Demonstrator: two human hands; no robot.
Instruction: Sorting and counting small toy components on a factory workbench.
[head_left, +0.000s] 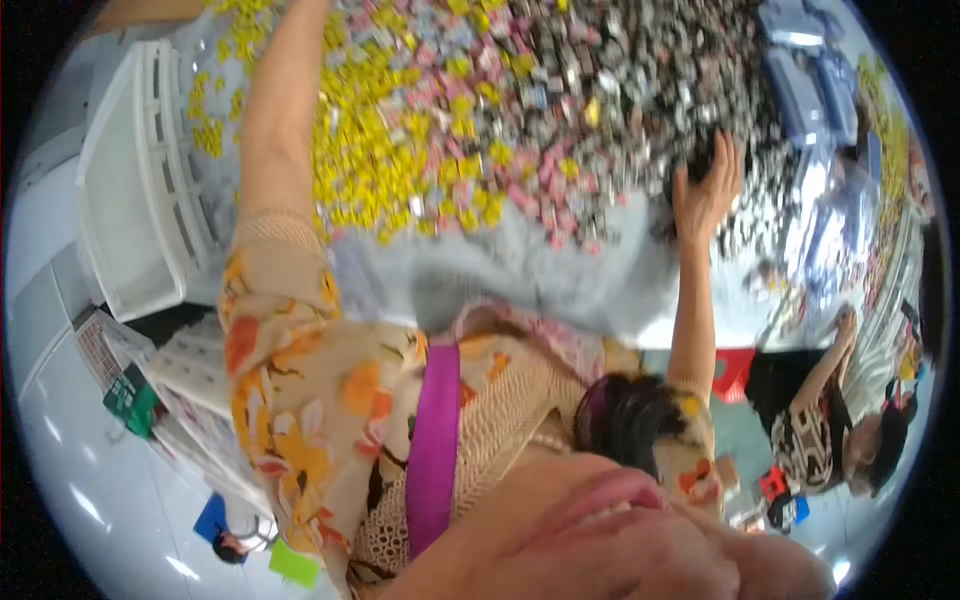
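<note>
A broad spread of small wrapped pieces covers the table. Yellow ones (370, 150) lie to the left, pink ones (560, 190) in the middle, and dark and silvery ones (640, 90) to the right. My right hand (710, 195) rests at the near edge of the dark pieces, palm down, fingers stretched out and slightly apart. Nothing shows in its grasp. Across the yellow side my left forearm (280, 120) reaches far forward, and its hand lies past the upper edge of the picture. Too blurred to name is the exact kind of the pieces.
A white plastic crate (130, 190) stands at the left of the table. Blue trays (800, 100) and clear, shiny plastic (825, 200) lie at the right. A co-worker (835, 430) is at the right, with more pieces beyond. Another person (245, 530) is at lower left.
</note>
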